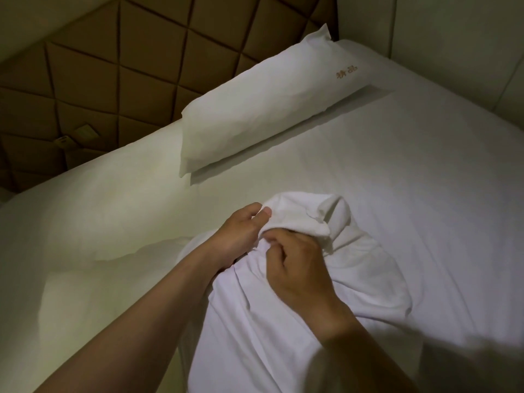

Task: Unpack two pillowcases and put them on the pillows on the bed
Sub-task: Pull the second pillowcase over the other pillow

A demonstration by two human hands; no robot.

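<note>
Bed [411, 171]: left hand [241, 236], right hand [297, 268] around pillowcase [360, 268]

a bed [397, 180] fills most of the view, with a headboard [113, 66] behind it at the upper left and a wall [453, 29] at the upper right. one pillow [255, 109] lies on the bed against the headboard. nearer, in the centre foreground, a second pillow [300, 219] lies on the bed, partly inside a pillowcase [283, 321]. the left hand [241, 236] and right hand [297, 268] grip the pillowcase's bunched edge, side by side.
</note>
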